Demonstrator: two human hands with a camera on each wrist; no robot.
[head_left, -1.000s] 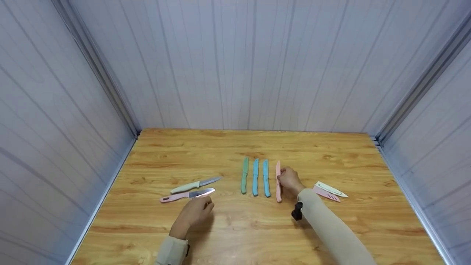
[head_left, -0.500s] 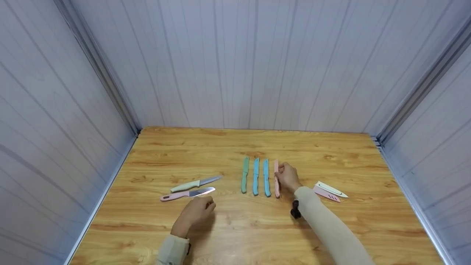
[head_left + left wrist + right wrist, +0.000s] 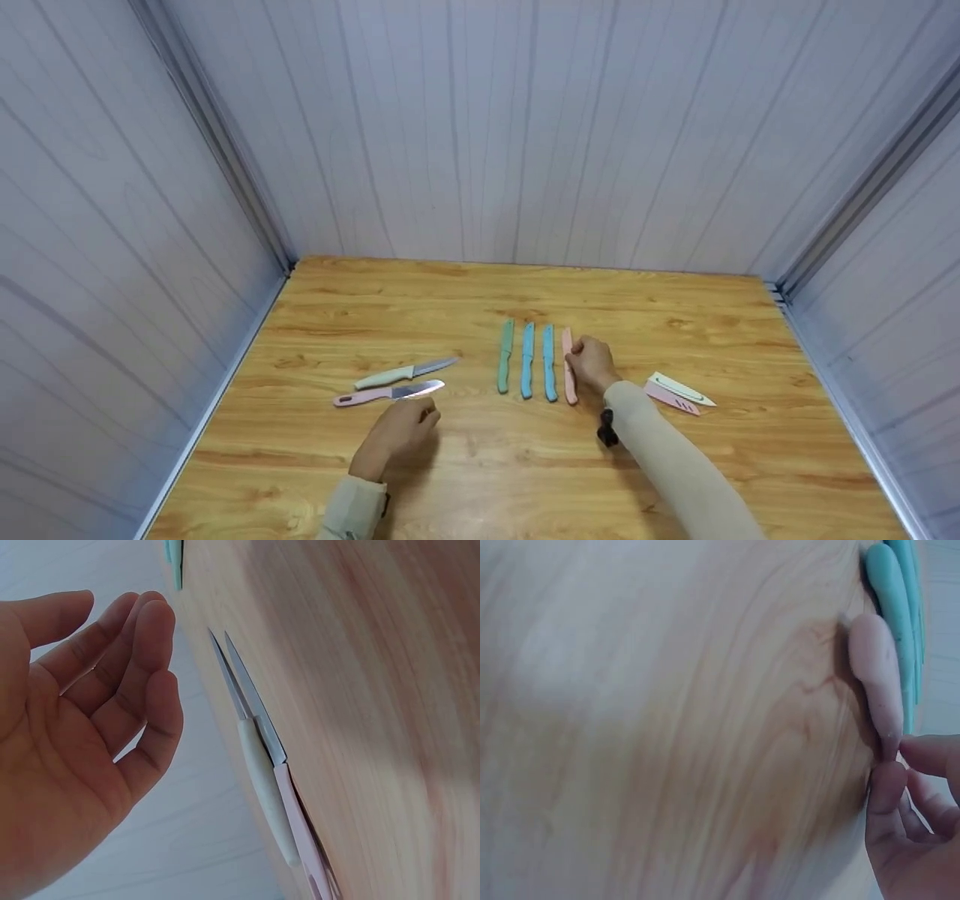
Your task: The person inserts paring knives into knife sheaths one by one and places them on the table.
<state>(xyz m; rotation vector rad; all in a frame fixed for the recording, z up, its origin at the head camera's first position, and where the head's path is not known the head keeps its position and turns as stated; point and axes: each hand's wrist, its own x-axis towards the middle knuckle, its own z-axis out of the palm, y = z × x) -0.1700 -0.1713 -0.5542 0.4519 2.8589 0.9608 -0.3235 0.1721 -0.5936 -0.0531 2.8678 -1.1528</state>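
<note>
While the right hand pinches the pink knife at the right end of a row, the left hand hangs relaxed and holding nothing near the bare pink knife. The row looks nearly settled, with the green knife and 2 blue knives covered and lined up. That bare knife and the bare cream knife lie outside it, well apart from the white cover and pink cover across the surface.
</note>
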